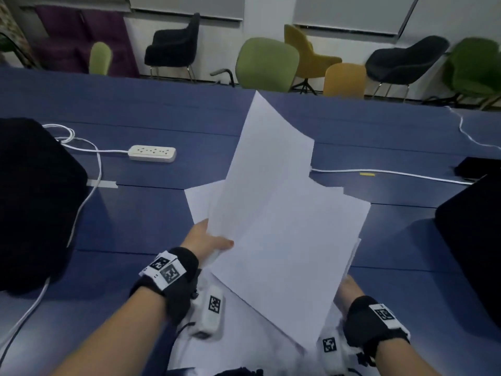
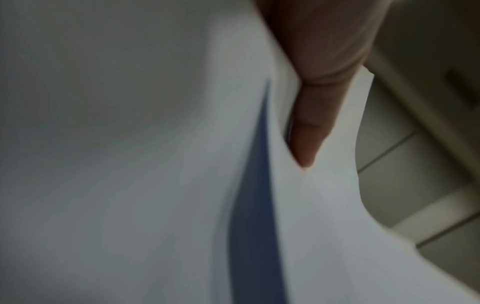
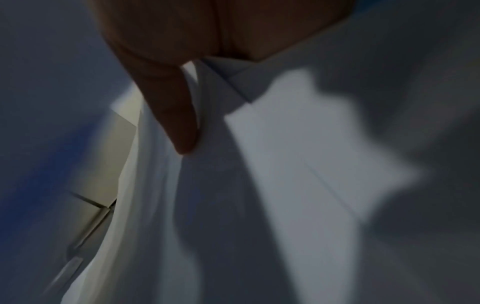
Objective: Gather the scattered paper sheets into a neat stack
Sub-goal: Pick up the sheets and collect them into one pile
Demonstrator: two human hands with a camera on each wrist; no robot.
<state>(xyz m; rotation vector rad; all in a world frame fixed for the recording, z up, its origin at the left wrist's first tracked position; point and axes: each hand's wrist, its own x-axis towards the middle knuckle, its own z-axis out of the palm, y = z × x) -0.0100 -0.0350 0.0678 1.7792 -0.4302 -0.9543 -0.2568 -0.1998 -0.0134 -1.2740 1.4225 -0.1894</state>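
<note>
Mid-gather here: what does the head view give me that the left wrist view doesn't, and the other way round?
Only the head view shows the whole layout: the blue table, the power strip and its cable, the right hand under the sheets' near edge, and the fanned, uneven paper sheets lifted off the table.

Only the left wrist view shows a close look at the thumb pressed onto the sheets' edge, with a gap between separate sheets.

Both show the left hand gripping the white sheets, which are not yet aligned.

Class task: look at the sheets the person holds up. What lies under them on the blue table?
Under the held sheets, another white sheet lies flat on the blue table, partly visible near the left hand. How many more sheets lie there is hidden.
</note>
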